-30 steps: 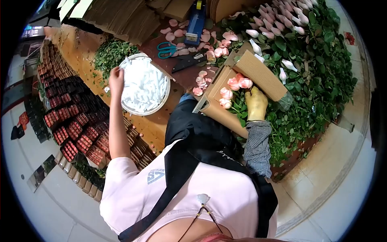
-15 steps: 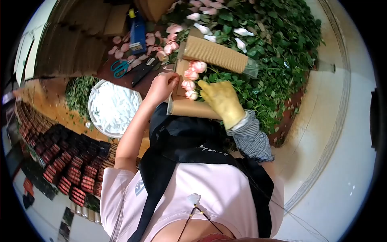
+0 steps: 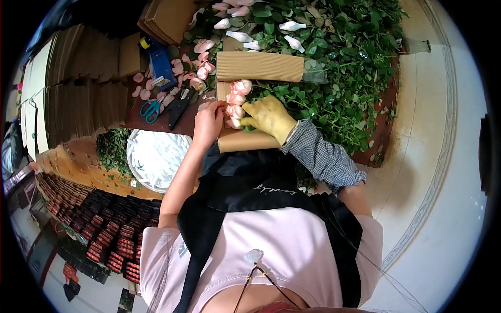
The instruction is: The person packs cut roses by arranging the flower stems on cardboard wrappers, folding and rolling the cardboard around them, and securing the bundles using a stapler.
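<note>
Several pale pink roses (image 3: 236,99) lie in a column on a sheet of brown cardboard (image 3: 249,142), their leafy stems pointing right. The cardboard's far side is a raised corrugated flap (image 3: 261,66); its near side curves up by my apron. My bare left hand (image 3: 210,121) is at the cardboard's left edge, fingers bent together against it, close beside the blooms. On the other side, my right hand (image 3: 269,119), in a yellow rubber glove, has its fingers closed around the lower rose and its stem. The palm sides of both hands are hidden.
Teal-handled scissors (image 3: 150,111), a black tool (image 3: 179,109) and loose petals lie left of the cardboard. A blue tape dispenser (image 3: 158,65) stands behind. Leafy stems (image 3: 344,83) cover the right side. A basin of white pieces (image 3: 159,159) and stacked cardboard (image 3: 83,104) are at left.
My left hand has lowered from its raised pinch to the cardboard edge by the roses. My gloved right hand has moved in against the lower blooms. The camera view has shifted.
</note>
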`<state>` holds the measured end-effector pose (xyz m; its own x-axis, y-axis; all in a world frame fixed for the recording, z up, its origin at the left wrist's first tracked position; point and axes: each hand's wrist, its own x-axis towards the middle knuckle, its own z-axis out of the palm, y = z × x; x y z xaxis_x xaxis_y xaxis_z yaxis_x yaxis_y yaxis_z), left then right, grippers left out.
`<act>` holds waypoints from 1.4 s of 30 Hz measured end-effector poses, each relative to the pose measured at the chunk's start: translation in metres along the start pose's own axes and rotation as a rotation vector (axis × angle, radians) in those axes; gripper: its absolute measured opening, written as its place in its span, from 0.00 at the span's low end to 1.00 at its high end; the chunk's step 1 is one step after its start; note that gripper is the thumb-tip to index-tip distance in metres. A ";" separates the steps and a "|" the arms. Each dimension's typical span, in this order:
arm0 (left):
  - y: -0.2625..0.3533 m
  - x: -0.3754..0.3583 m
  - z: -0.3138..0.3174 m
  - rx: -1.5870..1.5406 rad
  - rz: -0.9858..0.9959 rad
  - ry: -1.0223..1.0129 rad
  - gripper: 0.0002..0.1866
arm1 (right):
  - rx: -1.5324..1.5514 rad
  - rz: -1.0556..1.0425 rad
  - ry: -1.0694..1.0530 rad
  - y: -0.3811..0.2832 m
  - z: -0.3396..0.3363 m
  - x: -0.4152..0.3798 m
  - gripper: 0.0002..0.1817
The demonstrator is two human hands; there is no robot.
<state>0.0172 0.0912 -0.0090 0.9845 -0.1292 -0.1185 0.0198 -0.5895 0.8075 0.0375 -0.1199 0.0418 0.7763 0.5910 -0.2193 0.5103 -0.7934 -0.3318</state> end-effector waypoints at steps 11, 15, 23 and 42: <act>0.006 0.000 -0.006 0.070 -0.012 -0.049 0.12 | 0.012 -0.038 -0.206 -0.001 -0.007 -0.001 0.15; -0.004 -0.003 -0.007 -0.206 -0.128 -0.095 0.15 | 0.021 -0.020 -0.036 -0.001 0.002 0.001 0.16; 0.056 -0.021 -0.035 -0.117 0.023 -0.035 0.10 | -0.028 0.036 -0.221 -0.008 -0.008 0.002 0.12; 0.037 0.006 -0.046 -0.284 -0.075 -0.407 0.15 | 0.052 -0.004 -0.268 -0.007 0.000 0.004 0.13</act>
<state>0.0315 0.1055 0.0468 0.8317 -0.4287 -0.3528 0.1905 -0.3765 0.9066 0.0370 -0.1116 0.0432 0.6451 0.6169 -0.4508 0.4878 -0.7867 -0.3785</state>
